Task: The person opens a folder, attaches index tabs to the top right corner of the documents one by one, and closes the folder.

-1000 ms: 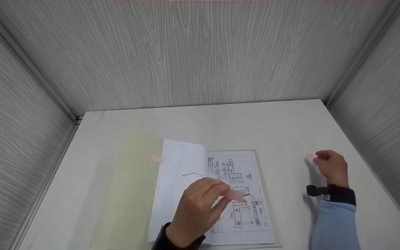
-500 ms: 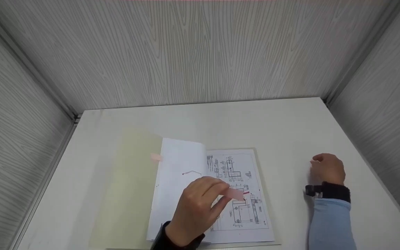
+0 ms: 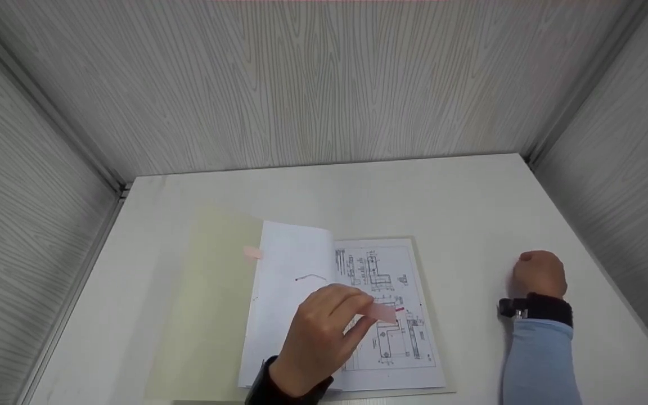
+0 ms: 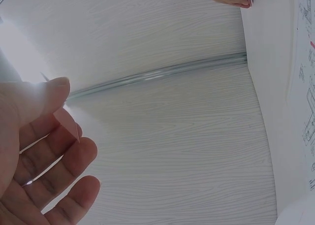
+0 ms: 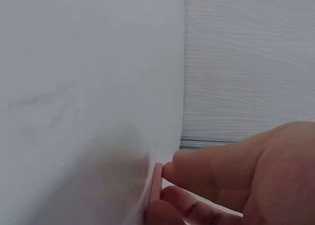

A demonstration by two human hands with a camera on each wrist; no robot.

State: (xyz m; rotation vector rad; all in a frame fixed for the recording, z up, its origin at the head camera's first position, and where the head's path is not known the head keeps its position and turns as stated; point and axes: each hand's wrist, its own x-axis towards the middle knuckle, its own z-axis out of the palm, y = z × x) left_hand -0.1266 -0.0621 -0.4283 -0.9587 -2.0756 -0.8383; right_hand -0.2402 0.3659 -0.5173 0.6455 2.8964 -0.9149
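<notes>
In the head view my left hand [image 3: 324, 332] pinches a small pink sticky note [image 3: 381, 313] between thumb and fingers, above the right page of an open booklet [image 3: 391, 379]. The left wrist view shows the note [image 4: 67, 122] between the thumb and the fingers, edge partly hidden. Over at the right of the table, my right hand [image 3: 539, 274] hides what it holds from the head view. In the right wrist view that hand [image 5: 216, 185] grips a thin pad of pink sticky notes [image 5: 155, 184] on edge, close to the white tabletop.
The booklet has a pale yellow cover [image 3: 206, 315] spread to the left. A pink tab [image 3: 253, 252] sticks out from its white page [image 3: 296, 253]. Its right page carries technical drawings and a red mark [image 3: 399, 309]. Grey wood-grain panels [image 3: 324, 84] surround the white table [image 3: 448, 208].
My right hand has turned over and lowered a little, so the pink pad it showed is now hidden from the head view. The left hand with its note has stayed nearly still.
</notes>
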